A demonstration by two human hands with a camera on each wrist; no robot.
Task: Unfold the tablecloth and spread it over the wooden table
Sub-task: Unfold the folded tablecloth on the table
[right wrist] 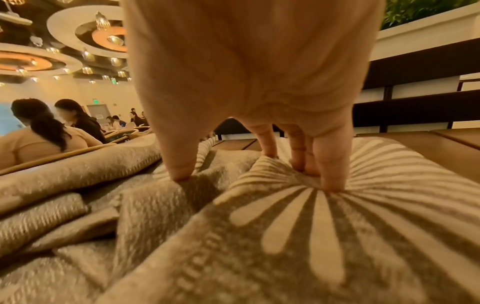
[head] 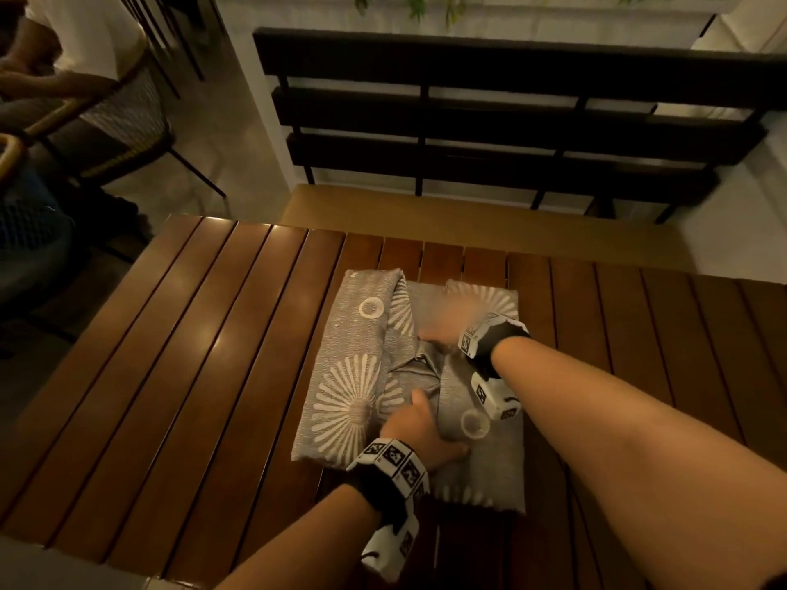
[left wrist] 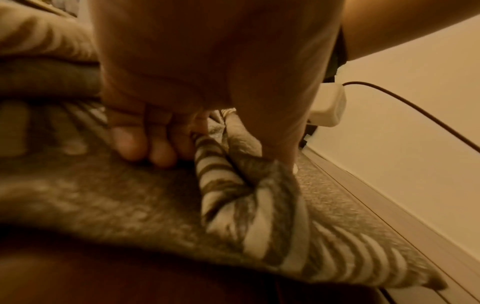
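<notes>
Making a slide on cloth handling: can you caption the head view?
Both hands, left hand and right hand, work the folded grey sunburst-print tablecloth on the slatted wooden table.

A dark slatted bench (head: 489, 134) stands against a white wall; diners (right wrist: 49, 131) sit beneath ringed ceiling lights (right wrist: 85, 30) in warm light.

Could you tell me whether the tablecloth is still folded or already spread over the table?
Still folded. The tablecloth lies as a layered bundle mid-table, with bare slats of the wooden table all around; only a top flap looks loosened.
</notes>
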